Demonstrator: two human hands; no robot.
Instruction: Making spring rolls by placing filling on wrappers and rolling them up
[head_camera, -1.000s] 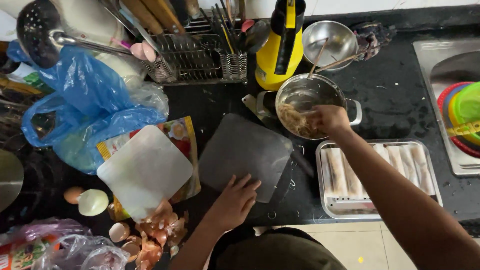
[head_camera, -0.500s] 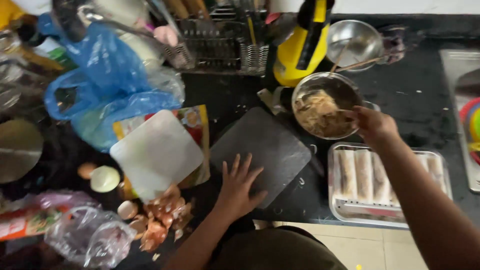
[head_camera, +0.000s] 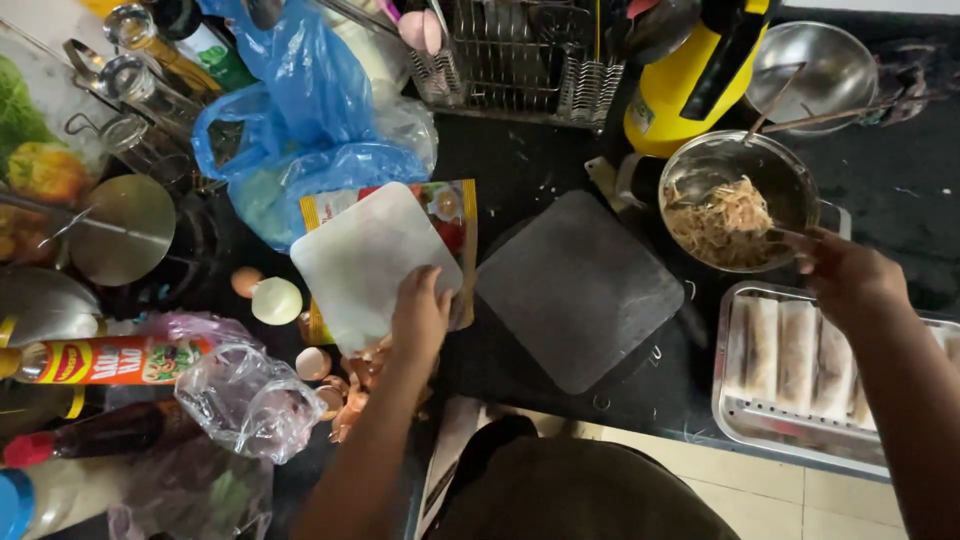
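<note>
My left hand (head_camera: 420, 312) rests with its fingers spread on the right edge of a white square stack of wrappers (head_camera: 360, 262), which lies on its colourful package. Just right of it, one thin grey wrapper sheet (head_camera: 578, 290) lies flat on the black counter. My right hand (head_camera: 848, 282) is at the near rim of a steel pot (head_camera: 790, 170) of shredded filling (head_camera: 722, 218). It is closed on a small dark utensil that reaches into the pot. Below that hand stands a metal tray (head_camera: 745, 425) with several rolled wraps.
A yellow jug (head_camera: 688, 85), a steel bowl (head_camera: 812, 62) and a dish rack (head_camera: 520, 50) line the back. Blue plastic bags (head_camera: 300, 130), a round lid (head_camera: 122, 228), egg shells and onion peel (head_camera: 345, 395), a clear bag (head_camera: 250, 400) and a sauce bottle (head_camera: 100, 360) crowd the left.
My left hand moved left, off the grey sheet and onto the white wrapper stack. My right hand stays at the pot. The camera has shifted and come closer.
</note>
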